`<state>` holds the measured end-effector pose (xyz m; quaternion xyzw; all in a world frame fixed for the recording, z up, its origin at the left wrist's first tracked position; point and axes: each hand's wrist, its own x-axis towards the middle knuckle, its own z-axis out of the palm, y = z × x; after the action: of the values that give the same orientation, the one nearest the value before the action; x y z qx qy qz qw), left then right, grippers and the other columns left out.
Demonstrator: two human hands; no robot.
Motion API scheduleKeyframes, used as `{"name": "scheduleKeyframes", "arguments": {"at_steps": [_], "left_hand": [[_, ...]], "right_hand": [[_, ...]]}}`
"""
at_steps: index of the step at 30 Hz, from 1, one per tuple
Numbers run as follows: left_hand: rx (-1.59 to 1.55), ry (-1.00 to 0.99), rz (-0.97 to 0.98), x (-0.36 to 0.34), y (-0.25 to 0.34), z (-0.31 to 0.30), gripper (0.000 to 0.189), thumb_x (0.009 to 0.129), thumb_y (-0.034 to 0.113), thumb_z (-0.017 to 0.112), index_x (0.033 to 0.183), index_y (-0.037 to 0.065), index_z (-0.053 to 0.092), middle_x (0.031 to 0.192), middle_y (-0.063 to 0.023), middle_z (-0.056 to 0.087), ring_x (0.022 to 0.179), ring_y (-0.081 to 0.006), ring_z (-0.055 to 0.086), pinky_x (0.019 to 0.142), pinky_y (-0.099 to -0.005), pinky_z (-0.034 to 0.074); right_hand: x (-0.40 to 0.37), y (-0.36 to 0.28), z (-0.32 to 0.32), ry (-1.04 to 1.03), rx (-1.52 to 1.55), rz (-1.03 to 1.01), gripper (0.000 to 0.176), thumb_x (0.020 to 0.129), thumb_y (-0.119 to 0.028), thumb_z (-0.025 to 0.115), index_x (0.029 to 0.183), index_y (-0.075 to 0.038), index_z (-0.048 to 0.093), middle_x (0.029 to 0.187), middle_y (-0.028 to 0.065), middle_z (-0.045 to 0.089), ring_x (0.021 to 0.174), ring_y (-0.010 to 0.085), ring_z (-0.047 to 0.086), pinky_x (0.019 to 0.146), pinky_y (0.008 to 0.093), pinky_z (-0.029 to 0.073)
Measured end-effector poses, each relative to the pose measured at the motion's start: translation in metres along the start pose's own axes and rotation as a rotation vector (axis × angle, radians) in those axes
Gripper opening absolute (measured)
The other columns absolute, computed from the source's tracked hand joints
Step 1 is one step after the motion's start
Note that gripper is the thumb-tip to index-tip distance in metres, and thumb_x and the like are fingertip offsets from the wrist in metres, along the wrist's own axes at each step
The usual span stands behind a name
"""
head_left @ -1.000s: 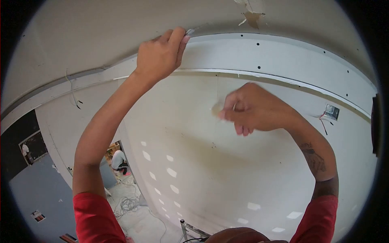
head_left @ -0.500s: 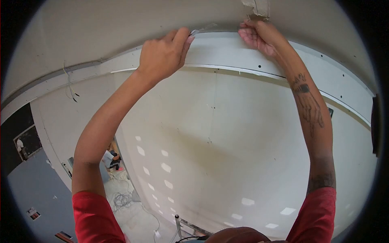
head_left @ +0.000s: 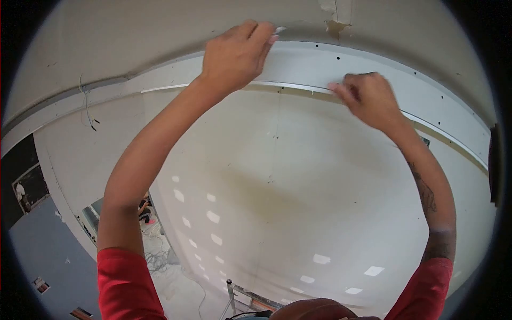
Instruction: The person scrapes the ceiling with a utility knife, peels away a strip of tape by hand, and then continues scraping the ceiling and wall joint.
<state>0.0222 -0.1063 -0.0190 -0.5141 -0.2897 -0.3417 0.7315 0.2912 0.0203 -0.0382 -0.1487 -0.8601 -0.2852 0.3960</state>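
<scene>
My left hand (head_left: 237, 53) is raised to the upper edge of the white ledge (head_left: 306, 61), its fingers pinched on a small clear strip (head_left: 279, 30) that sticks out to the right. Lower and to the right, my right hand (head_left: 370, 98) is curled with its fingers bent in, close to the ledge's lower edge. Whatever it may hold is too small and blurred to make out. A torn patch (head_left: 337, 26) shows in the ceiling above, between the two hands.
Loose wires (head_left: 87, 104) hang from the ceiling edge at left. A metal rail (head_left: 230, 290) stands at the bottom. Cables (head_left: 156, 261) lie on the floor, and a person (head_left: 144, 209) is partly visible beyond an opening.
My right hand has moved down and right, away from the torn patch to the ledge's lower edge. My left hand has shifted right and slightly up with the strip.
</scene>
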Motion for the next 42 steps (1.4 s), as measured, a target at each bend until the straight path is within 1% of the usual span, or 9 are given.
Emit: {"name": "scheduleKeyframes", "arguments": {"at_steps": [8, 13, 19, 28, 33, 36, 37, 39, 42], "left_hand": [[-0.676, 0.142, -0.416, 0.031, 0.077, 0.058, 0.025, 0.107, 0.027, 0.049, 0.109, 0.004, 0.057, 0.090, -0.0183, 0.062, 0.080, -0.0423, 0.059, 0.075, -0.0448, 0.049], [-1.095, 0.188, -0.748, 0.047, 0.146, 0.072, 0.028, 0.107, 0.025, 0.051, 0.118, 0.000, 0.056, 0.099, -0.0169, 0.068, 0.087, -0.0290, 0.068, 0.078, -0.0380, 0.053], [-1.585, 0.243, -1.064, 0.051, 0.155, 0.056, 0.031, 0.096, 0.014, 0.070, 0.115, -0.006, 0.058, 0.099, -0.0160, 0.070, 0.087, -0.0165, 0.071, 0.070, -0.0292, 0.059], [-1.642, 0.504, -1.111, 0.066, 0.156, 0.059, 0.029, 0.079, 0.015, 0.086, 0.092, -0.002, 0.066, 0.082, -0.0120, 0.073, 0.074, -0.0202, 0.071, 0.072, -0.0349, 0.056], [-1.284, 0.123, -1.059, 0.057, 0.132, 0.046, 0.045, 0.096, 0.045, 0.065, 0.080, 0.003, 0.071, 0.073, -0.0154, 0.071, 0.070, -0.0214, 0.071, 0.066, -0.0393, 0.055], [-0.693, 0.302, -0.853, 0.037, 0.092, 0.105, 0.054, 0.100, 0.050, 0.050, 0.071, 0.010, 0.071, 0.067, -0.0143, 0.068, 0.065, -0.0291, 0.067, 0.062, -0.0469, 0.052], [-0.121, 0.155, -0.683, 0.022, 0.071, 0.134, 0.040, 0.107, 0.036, 0.048, 0.114, 0.002, 0.067, 0.111, -0.0214, 0.071, 0.109, -0.0286, 0.068, 0.095, -0.0465, 0.053], [-0.280, -0.261, -0.644, 0.018, 0.035, 0.111, 0.047, 0.109, 0.035, 0.043, 0.136, 0.002, 0.061, 0.146, -0.0205, 0.055, 0.141, -0.0354, 0.044, 0.120, -0.0539, 0.029], [-0.185, -0.639, -0.795, 0.006, 0.026, 0.117, 0.056, 0.111, 0.040, 0.034, 0.125, -0.002, 0.068, 0.129, -0.0188, 0.067, 0.128, -0.0357, 0.058, 0.116, -0.0513, 0.035]], "right_hand": [[-0.023, 0.005, -0.013, 0.368, 0.290, -0.060, 0.026, 0.098, -0.024, 0.067, 0.111, -0.002, 0.068, 0.086, 0.0149, 0.071, 0.078, 0.0250, 0.071, 0.072, 0.0377, 0.056], [-0.018, -0.006, -0.015, 0.303, 0.274, -0.160, 0.077, 0.090, 0.001, 0.062, 0.159, -0.008, 0.028, 0.149, 0.0203, 0.047, 0.128, 0.0337, 0.056, 0.099, 0.0424, 0.053], [-0.018, -0.016, -0.030, 0.200, 0.452, 0.022, 0.075, 0.096, 0.007, 0.055, 0.162, -0.010, 0.022, 0.153, 0.0225, 0.043, 0.134, 0.0329, 0.052, 0.109, 0.0437, 0.047], [-0.011, 0.013, -0.048, 0.104, 0.449, 0.056, 0.057, 0.108, -0.020, 0.050, 0.158, -0.004, 0.029, 0.147, 0.0185, 0.051, 0.131, 0.0256, 0.054, 0.111, 0.0397, 0.042], [-0.020, 0.013, -0.059, 0.055, 0.411, 0.044, 0.043, 0.110, -0.027, 0.048, 0.145, -0.003, 0.044, 0.111, 0.0085, 0.063, 0.096, 0.0161, 0.061, 0.088, 0.0318, 0.051], [-0.022, 0.033, -0.076, 0.080, 0.223, 0.067, 0.040, 0.111, -0.031, 0.045, 0.140, -0.004, 0.047, 0.101, 0.0057, 0.060, 0.086, 0.0145, 0.057, 0.078, 0.0302, 0.049], [-0.018, 0.033, -0.078, 0.143, 0.220, 0.054, 0.036, 0.111, -0.033, 0.044, 0.130, -0.004, 0.052, 0.091, 0.0046, 0.060, 0.079, 0.0143, 0.055, 0.072, 0.0303, 0.048], [-0.014, 0.031, -0.087, 0.155, 0.075, 0.113, 0.036, 0.110, -0.034, 0.046, 0.127, -0.004, 0.055, 0.085, 0.0042, 0.059, 0.076, 0.0145, 0.055, 0.071, 0.0309, 0.048], [-0.017, 0.033, -0.105, 0.161, -0.157, 0.148, 0.037, 0.109, -0.037, 0.049, 0.118, -0.003, 0.060, 0.075, 0.0056, 0.058, 0.070, 0.0142, 0.055, 0.069, 0.0318, 0.050]]}}
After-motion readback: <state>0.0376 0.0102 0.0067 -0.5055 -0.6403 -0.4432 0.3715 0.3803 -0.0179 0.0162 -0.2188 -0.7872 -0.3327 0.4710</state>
